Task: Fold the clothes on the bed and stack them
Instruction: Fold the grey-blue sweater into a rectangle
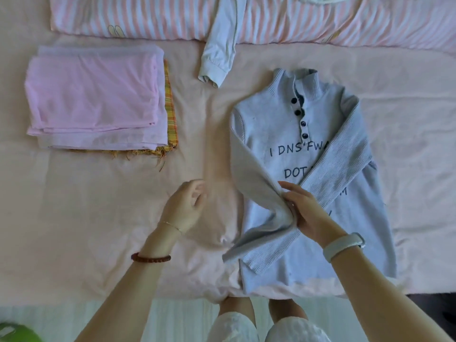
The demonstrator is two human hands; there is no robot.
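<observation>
A light blue knit sweater (276, 124) with dark buttons and printed letters lies face up on the pink bed sheet (98, 206), at the right. Both of its sleeves are folded across the chest and cross each other. My right hand (308, 211) holds the sweater's left-side sleeve where it crosses the front, fingers pressed into the fabric. My left hand (185, 206) hovers over the sheet just left of the sweater, fingers loosely curled, holding nothing. A folded stack lies at the upper left: a pink cloth (96, 97) on top of an orange plaid piece (171, 112).
A pale blue sleeve of another garment (219, 50) hangs down from a pink striped quilt (320, 18) along the back of the bed. The bed's front edge runs near my legs. A green object (17, 333) sits at the bottom left on the floor.
</observation>
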